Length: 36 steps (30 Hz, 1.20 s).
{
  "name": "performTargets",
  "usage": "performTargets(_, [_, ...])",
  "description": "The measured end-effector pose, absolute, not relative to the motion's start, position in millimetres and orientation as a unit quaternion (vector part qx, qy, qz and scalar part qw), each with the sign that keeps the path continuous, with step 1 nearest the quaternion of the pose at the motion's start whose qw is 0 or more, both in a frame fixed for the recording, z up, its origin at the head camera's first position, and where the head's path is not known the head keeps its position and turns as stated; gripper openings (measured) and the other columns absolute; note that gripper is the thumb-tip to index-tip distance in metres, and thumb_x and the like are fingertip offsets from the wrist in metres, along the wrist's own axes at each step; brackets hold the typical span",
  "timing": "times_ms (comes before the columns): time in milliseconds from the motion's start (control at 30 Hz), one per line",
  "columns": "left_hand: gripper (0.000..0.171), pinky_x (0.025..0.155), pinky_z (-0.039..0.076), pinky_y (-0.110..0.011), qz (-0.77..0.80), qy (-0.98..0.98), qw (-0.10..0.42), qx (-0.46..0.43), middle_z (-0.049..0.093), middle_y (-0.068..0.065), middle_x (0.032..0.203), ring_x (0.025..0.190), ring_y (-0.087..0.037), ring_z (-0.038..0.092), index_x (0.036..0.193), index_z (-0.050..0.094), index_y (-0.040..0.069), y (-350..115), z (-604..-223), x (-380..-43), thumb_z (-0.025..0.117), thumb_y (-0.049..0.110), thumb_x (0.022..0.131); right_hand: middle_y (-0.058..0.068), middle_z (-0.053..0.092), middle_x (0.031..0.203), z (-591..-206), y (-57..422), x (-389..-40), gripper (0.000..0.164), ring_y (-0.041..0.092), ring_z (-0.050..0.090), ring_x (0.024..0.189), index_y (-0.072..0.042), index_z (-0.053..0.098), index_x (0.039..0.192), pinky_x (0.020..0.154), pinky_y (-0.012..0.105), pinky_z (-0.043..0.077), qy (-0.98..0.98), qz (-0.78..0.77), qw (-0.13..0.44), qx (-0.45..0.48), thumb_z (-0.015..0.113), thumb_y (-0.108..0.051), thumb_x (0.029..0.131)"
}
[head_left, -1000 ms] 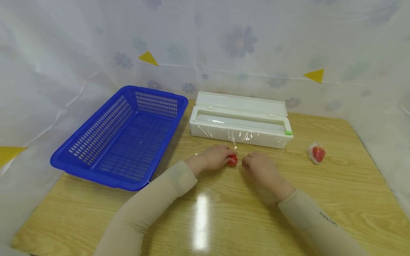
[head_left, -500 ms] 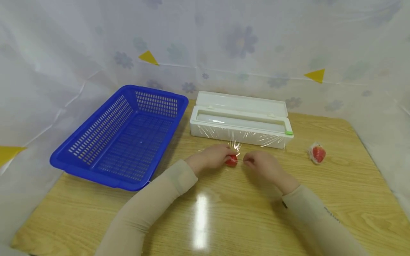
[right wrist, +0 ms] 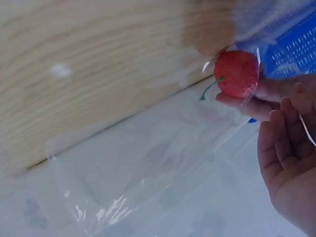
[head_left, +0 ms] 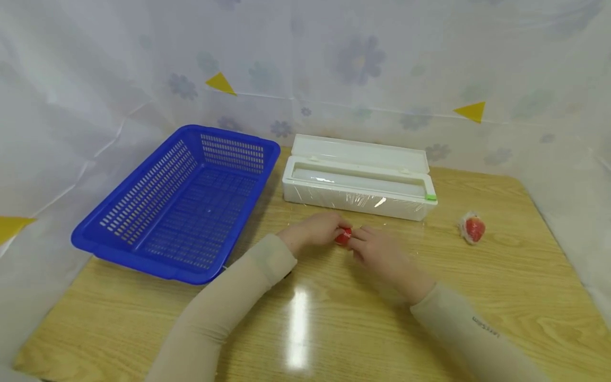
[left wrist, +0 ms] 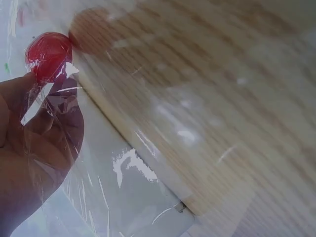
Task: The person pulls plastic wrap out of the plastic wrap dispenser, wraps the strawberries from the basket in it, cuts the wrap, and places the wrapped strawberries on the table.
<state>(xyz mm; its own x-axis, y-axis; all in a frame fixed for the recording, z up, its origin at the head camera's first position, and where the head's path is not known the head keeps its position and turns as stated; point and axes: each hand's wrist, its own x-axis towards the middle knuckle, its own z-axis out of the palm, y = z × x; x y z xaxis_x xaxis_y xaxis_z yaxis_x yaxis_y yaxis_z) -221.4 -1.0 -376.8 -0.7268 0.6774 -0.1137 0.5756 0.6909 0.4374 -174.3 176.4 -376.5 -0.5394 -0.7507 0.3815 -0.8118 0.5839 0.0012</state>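
Note:
A red cherry point(head_left: 343, 236) with a green stem point(right wrist: 209, 89) is under a clear sheet of cling film point(right wrist: 143, 163), near the middle of the table. My left hand point(head_left: 321, 230) holds the cherry between its thumb and fingers, the film lying over both in the left wrist view. From the other side, my right hand point(head_left: 379, 252) reaches to the cherry, fingertips right at its edge, its fingers loosely bent in the right wrist view. The film runs from a white dispenser box point(head_left: 353, 202), its lid raised and a roll point(head_left: 358, 182) inside.
A blue slotted basket point(head_left: 191, 212) stands at the left. A film-wrapped red fruit point(head_left: 474, 229) sits at the right of the wooden table point(head_left: 515, 297). Behind the table hangs a flowered white curtain point(head_left: 363, 79).
My right hand first drew slightly away to the right with its fingers pinched together, then came back left to the cherry. The left hand has kept its hold, shifting slightly.

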Motion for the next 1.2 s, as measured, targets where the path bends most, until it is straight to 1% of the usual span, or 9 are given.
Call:
performTargets(67, [0.03, 0.097, 0.043, -0.032, 0.187, 0.91, 0.138, 0.344, 0.064, -0.006, 0.114, 0.107, -0.019, 0.058, 0.124, 0.06, 0.011, -2.1, -375.5, -222.3, 0.048, 0.012, 0.096, 0.006, 0.066, 0.089, -379.3, 172.9, -171.3, 0.014, 0.022, 0.057, 0.08, -0.003, 0.067, 0.086, 0.071, 0.033, 0.051, -0.872, 0.067, 0.163, 0.456, 0.068, 0.002, 0.073])
performTargets(200, [0.031, 0.097, 0.043, -0.031, 0.191, 0.908, 0.152, 0.34, 0.064, -0.005, 0.115, 0.107, -0.018, 0.058, 0.125, 0.06, 0.011, -3.8, -373.5, -224.3, 0.047, 0.013, 0.097, 0.007, 0.068, 0.091, -384.9, 172.6, -171.2, 0.018, 0.024, 0.06, 0.085, 0.0, 0.069, 0.094, 0.076, 0.035, 0.052, -0.896, 0.038, 0.143, 0.419, 0.067, 0.002, 0.076])
performTargets(333, [0.031, 0.097, 0.043, -0.03, 0.2, 0.908, 0.165, 0.33, 0.064, -0.006, 0.116, 0.107, -0.018, 0.058, 0.125, 0.06, 0.01, -1.4, -372.8, -227.6, 0.047, 0.013, 0.097, 0.009, 0.068, 0.09, -387.4, 178.6, -174.3, 0.019, 0.025, 0.061, 0.087, 0.0, 0.068, 0.094, 0.077, 0.036, 0.053, -0.901, 0.038, 0.142, 0.408, 0.068, 0.002, 0.076])
performTargets(533, [0.032, 0.1, 0.042, -0.031, 0.219, 0.905, 0.186, 0.313, 0.063, -0.007, 0.121, 0.111, -0.018, 0.057, 0.126, 0.058, 0.009, -2.8, -371.7, -230.6, 0.046, 0.014, 0.097, 0.011, 0.068, 0.097, -391.1, 180.3, -177.2, 0.021, 0.027, 0.063, 0.093, -0.001, 0.065, 0.099, 0.08, 0.039, 0.053, -0.912, 0.068, 0.132, 0.382, 0.069, -0.001, 0.078])
performTargets(767, [0.032, 0.096, 0.043, -0.029, 0.239, 0.901, 0.193, 0.306, 0.064, -0.006, 0.119, 0.105, -0.017, 0.057, 0.127, 0.058, 0.009, -5.4, -372.9, -232.4, 0.047, 0.015, 0.098, 0.008, 0.067, 0.093, -392.3, 178.0, -183.5, 0.018, 0.027, 0.066, 0.084, -0.008, 0.055, 0.103, 0.071, 0.041, 0.053, -0.939, 0.143, 0.04, 0.311, 0.062, -0.01, 0.086])
performTargets(900, [0.036, 0.092, 0.045, -0.029, 0.259, 0.899, 0.194, 0.294, 0.064, -0.01, 0.114, 0.102, -0.018, 0.059, 0.131, 0.052, 0.007, -5.5, -373.5, -232.7, 0.051, 0.016, 0.096, 0.01, 0.068, 0.101, -392.7, 177.9, -189.1, 0.029, 0.027, 0.066, 0.088, -0.006, 0.054, 0.111, 0.077, 0.043, 0.053, -0.942, 0.167, 0.006, 0.29, 0.064, -0.016, 0.086])
performTargets(967, [0.041, 0.086, 0.047, -0.027, 0.284, 0.895, 0.199, 0.282, 0.065, -0.01, 0.109, 0.096, -0.018, 0.06, 0.133, 0.048, 0.006, -5.7, -374.1, -233.2, 0.056, 0.015, 0.094, 0.011, 0.068, 0.101, -392.4, 176.7, -192.0, 0.032, 0.027, 0.066, 0.091, -0.004, 0.056, 0.112, 0.08, 0.044, 0.052, -0.941, 0.179, -0.006, 0.287, 0.066, -0.017, 0.085])
performTargets(1100, [0.047, 0.074, 0.048, -0.021, 0.337, 0.878, 0.212, 0.267, 0.068, -0.013, 0.103, 0.089, -0.018, 0.064, 0.131, 0.046, 0.001, -6.8, -375.3, -234.0, 0.063, 0.011, 0.088, 0.009, 0.07, 0.097, -391.5, 174.1, -197.6, 0.027, 0.025, 0.066, 0.091, -0.005, 0.062, 0.108, 0.082, 0.042, 0.052, -0.94, 0.207, -0.032, 0.268, 0.068, -0.017, 0.085])
performTargets(1200, [0.047, 0.067, 0.051, -0.021, 0.371, 0.863, 0.224, 0.258, 0.069, -0.015, 0.102, 0.087, -0.02, 0.066, 0.128, 0.047, 0.0, -7.7, -375.9, -234.0, 0.065, 0.007, 0.086, 0.009, 0.071, 0.095, -390.1, 173.5, -200.2, 0.029, 0.024, 0.067, 0.09, -0.005, 0.063, 0.11, 0.082, 0.042, 0.052, -0.939, 0.214, -0.044, 0.264, 0.068, -0.017, 0.084])
